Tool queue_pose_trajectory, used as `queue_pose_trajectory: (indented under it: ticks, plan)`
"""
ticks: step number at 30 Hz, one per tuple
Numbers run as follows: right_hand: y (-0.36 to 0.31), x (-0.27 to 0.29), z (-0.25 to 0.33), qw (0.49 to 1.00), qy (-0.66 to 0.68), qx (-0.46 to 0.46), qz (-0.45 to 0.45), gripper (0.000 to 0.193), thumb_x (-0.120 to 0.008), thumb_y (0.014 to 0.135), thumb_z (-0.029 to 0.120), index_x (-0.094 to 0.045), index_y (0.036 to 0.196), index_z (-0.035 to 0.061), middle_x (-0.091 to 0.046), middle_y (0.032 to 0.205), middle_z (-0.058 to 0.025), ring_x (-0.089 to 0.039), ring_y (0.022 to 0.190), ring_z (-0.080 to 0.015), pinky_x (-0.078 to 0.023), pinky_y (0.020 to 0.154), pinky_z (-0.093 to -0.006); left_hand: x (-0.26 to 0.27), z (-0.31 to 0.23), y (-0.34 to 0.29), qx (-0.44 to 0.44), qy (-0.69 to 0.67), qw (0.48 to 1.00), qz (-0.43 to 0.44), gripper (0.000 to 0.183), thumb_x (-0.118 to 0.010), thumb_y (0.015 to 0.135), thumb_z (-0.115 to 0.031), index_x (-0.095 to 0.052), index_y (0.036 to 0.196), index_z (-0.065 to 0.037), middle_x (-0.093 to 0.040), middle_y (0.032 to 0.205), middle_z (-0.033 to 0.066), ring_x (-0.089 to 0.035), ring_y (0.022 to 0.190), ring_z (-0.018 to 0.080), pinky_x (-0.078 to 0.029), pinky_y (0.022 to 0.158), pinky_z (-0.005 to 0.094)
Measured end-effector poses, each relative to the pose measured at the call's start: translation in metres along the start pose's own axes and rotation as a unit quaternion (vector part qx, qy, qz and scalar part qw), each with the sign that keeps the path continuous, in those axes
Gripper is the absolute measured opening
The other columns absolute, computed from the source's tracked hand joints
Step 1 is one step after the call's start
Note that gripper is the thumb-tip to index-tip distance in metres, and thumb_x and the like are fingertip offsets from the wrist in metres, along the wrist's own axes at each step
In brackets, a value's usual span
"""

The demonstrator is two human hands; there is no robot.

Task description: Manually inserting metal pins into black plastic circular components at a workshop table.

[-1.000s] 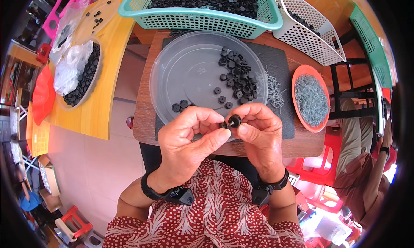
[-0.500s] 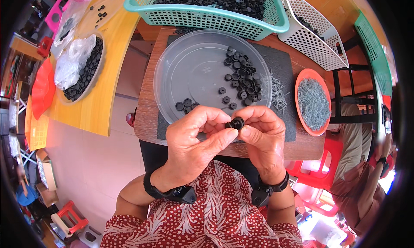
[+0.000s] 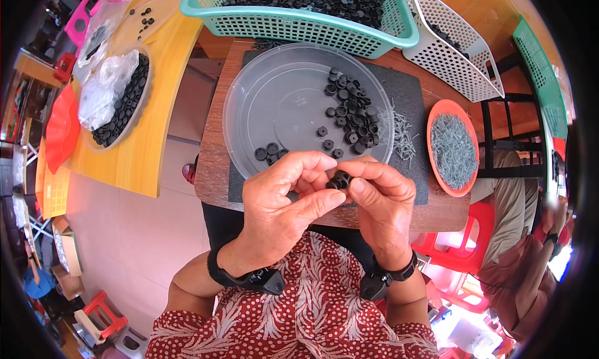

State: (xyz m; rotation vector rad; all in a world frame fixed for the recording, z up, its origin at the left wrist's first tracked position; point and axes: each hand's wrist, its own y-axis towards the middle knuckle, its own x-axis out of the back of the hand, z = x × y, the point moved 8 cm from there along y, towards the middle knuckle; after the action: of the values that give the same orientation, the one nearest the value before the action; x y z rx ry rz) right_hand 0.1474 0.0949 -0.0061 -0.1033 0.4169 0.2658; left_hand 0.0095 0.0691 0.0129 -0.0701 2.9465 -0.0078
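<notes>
Between my two hands is a small round black plastic part (image 3: 339,180), pinched by the fingertips of both. My left hand (image 3: 284,200) closes on it from the left, thumb below and forefinger above. From the right, my right hand (image 3: 382,200) grips it with thumb and forefinger. Whether it is one piece or two put together I cannot tell. Both hands hover over the near rim of a clear round tub (image 3: 274,103). Inside the tub, a heap of black round parts (image 3: 355,112) lies at the right, and a few black caps (image 3: 269,152) sit at the near left.
Behind the tub stands a green basket (image 3: 299,25) full of black parts, with a white basket (image 3: 458,47) beside it. Loose screws (image 3: 404,137) and an orange dish of screws (image 3: 454,150) lie at the right. A yellow table (image 3: 165,103) is at left; a person (image 3: 524,259) sits at right.
The black part has turned a little between my fingers, and my right forefinger has shifted left over it. Both hands otherwise stay in nearly the same place.
</notes>
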Motion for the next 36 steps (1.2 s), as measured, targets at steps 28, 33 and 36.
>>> queue_pose_trajectory:
  ticks: [28,33,36]
  plan:
    - [-0.004,0.004,0.008,0.994,-0.108,0.018,0.018,0.011,-0.063,0.08,-0.007,-0.065,0.089,-0.0014,-0.063,0.082,-0.0031,-0.057,0.076,-0.0074,-0.047,0.07,-0.0209,-0.008,0.001,0.008,0.053,0.097,0.988,0.108,0.023,-0.073,0.073,0.0,-0.062,0.093,0.005,-0.064,0.08,0.0055,-0.059,0.07,0.0079,-0.049,0.061,0.0209]
    - [-0.003,0.006,0.007,0.993,-0.114,0.005,0.012,0.011,-0.062,0.08,-0.007,-0.066,0.089,-0.0007,-0.063,0.08,-0.0014,-0.056,0.074,-0.0057,-0.046,0.067,-0.0198,-0.009,0.01,0.011,0.081,0.05,0.99,0.104,0.019,-0.073,0.071,0.0,-0.062,0.086,0.003,-0.062,0.07,0.0031,-0.058,0.063,0.0058,-0.048,0.056,0.0207]
    - [-0.003,0.005,0.008,0.992,-0.128,0.013,0.011,0.011,-0.062,0.08,-0.006,-0.066,0.089,-0.0002,-0.062,0.078,-0.0003,-0.054,0.071,-0.0045,-0.044,0.064,-0.019,-0.011,0.009,0.013,0.073,0.044,0.991,0.106,0.018,-0.072,0.071,0.001,-0.061,0.085,0.003,-0.062,0.07,0.0027,-0.058,0.063,0.0054,-0.047,0.055,0.0208]
